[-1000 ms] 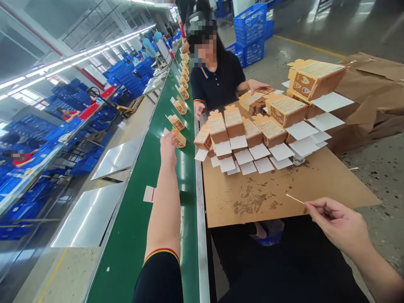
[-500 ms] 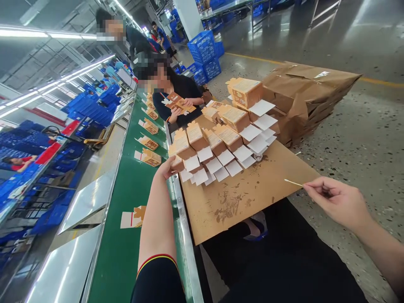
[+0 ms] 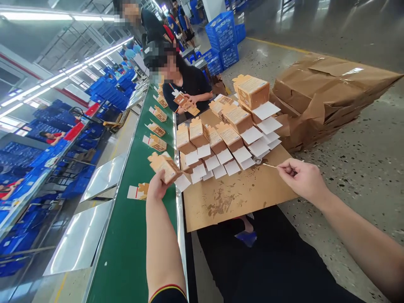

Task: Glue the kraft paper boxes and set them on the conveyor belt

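Note:
My left hand [image 3: 158, 183] is closed on a small brown carton [image 3: 166, 166], held over the belt's edge with its white flap hanging down. Between the pinched fingers of my right hand [image 3: 298, 176] is a cotton swab [image 3: 270, 166], its tip pointing left toward a small clear dish [image 3: 257, 160]. Whether the tip touches the dish I cannot tell. Stacked cartons [image 3: 217, 141] with white flaps stick out toward me on a brown cardboard sheet [image 3: 227, 198], which has dark wet-looking spots.
A green conveyor belt [image 3: 126, 240] runs along the left, carrying several spaced cartons [image 3: 157, 143]. Across the stack, a co-worker [image 3: 186, 90] handles a flat carton. Paper-wrapped bundles [image 3: 328, 97] lie on the right, and blue crates [image 3: 221, 38] stand behind.
My left hand has lifted a carton from the left end of the stack and brought it over the belt. My right hand has moved left with the swab, toward the dish.

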{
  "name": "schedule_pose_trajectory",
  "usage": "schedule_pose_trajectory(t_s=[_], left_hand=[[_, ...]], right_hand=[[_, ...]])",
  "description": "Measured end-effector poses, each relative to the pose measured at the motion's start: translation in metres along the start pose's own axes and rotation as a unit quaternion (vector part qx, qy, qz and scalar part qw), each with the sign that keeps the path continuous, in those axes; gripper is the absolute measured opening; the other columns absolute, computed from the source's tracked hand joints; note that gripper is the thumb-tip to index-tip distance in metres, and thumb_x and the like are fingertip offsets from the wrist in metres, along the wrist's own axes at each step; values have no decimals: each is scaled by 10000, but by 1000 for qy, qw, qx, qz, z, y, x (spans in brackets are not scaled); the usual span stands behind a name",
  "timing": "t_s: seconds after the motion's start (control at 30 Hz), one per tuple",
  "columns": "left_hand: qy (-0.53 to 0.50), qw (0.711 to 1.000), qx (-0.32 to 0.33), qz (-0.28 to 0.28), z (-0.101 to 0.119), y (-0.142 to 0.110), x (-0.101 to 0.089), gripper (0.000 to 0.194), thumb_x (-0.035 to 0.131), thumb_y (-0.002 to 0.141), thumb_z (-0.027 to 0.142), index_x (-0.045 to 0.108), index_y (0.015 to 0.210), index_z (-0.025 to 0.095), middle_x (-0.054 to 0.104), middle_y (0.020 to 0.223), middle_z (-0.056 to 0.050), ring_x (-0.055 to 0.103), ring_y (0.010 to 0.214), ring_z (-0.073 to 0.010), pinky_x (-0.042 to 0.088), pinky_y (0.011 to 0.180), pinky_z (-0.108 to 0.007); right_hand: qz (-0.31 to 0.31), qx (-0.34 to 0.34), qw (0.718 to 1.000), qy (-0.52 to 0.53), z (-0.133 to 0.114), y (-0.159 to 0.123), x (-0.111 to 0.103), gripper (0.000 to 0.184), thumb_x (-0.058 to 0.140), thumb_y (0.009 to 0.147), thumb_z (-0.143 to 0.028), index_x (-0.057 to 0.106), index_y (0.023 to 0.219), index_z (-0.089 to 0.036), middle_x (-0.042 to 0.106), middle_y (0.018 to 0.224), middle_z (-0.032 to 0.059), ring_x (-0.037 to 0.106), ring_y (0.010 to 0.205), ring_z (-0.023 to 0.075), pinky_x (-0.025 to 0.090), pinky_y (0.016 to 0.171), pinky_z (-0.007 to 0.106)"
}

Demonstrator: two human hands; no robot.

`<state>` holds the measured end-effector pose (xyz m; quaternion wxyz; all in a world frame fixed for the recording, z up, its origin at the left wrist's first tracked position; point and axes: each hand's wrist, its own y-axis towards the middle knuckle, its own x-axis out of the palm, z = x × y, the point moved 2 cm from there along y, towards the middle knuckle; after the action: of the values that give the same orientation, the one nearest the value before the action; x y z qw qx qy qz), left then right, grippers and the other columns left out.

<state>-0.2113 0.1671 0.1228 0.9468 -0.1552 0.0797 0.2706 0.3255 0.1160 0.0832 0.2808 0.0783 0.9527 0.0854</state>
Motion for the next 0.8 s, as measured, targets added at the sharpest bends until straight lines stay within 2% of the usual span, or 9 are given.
schedule_pose_trajectory(t_s=[0.07,0.1,0.2,0.27,0.37,0.47,0.53,0.63,0.8], left_hand=[[-74,996,55,13,-25,-43,-8,540,917,850,480,763,1315,252,819,1410,-141,775,1384,-392,717,1072,-531],[-106,991,77,12,-40,-67,-6,625,961,811,506,763,1351,261,796,1484,-143,740,1446,-407,692,1129,-546],[-146,986,81,-4,-86,-129,21,806,1037,739,592,749,1424,277,749,1577,-162,687,1521,-432,632,1222,-573],[-148,987,61,-2,-111,-154,43,851,1046,751,601,718,1472,291,728,1610,-161,673,1545,-413,601,1263,-556],[-143,989,43,16,-133,-164,63,838,1041,799,563,679,1506,295,705,1641,-158,651,1575,-380,563,1307,-526],[-152,988,28,21,-142,-161,66,798,1035,822,548,677,1485,285,706,1635,-162,652,1574,-376,558,1311,-520],[-164,986,25,17,-144,-159,65,812,1056,793,545,683,1465,282,712,1624,-158,656,1568,-376,549,1317,-526],[-180,983,26,14,-146,-158,66,866,1087,732,577,693,1434,258,731,1586,-168,673,1544,-391,547,1311,-551],[-182,982,46,23,-144,-162,73,894,1102,686,611,688,1389,247,760,1512,-170,717,1475,-372,555,1287,-533]], right_hand=[[-38,-10,999,26,-5,0,12,266,679,924,-478,739,806,-248,668,658,8,611,589,159,504,612,278],[-66,-19,997,45,-9,-3,22,250,678,927,-456,740,812,-243,677,665,11,617,591,160,499,604,275],[-173,-53,978,108,-25,-24,69,227,657,959,-405,731,826,-237,695,681,15,628,592,167,483,588,275],[-235,-78,960,127,-33,-42,103,194,635,972,-343,707,823,-242,682,676,4,624,590,167,475,601,275],[-276,-112,950,92,-36,-62,145,165,621,952,-223,629,790,-250,654,665,-5,618,603,169,458,641,278],[-275,-135,952,29,-32,-65,167,190,604,967,-174,584,794,-251,656,688,8,629,643,184,440,678,290],[-277,-146,950,-14,-29,-61,174,203,591,1001,-176,578,811,-248,671,719,23,638,673,196,426,692,298],[-315,-163,932,-78,-29,-59,181,214,559,1048,-171,591,847,-239,695,767,47,637,701,208,399,692,310],[-361,-181,910,-99,-34,-70,184,220,569,1061,-161,602,854,-229,708,785,58,635,720,208,402,707,318]])
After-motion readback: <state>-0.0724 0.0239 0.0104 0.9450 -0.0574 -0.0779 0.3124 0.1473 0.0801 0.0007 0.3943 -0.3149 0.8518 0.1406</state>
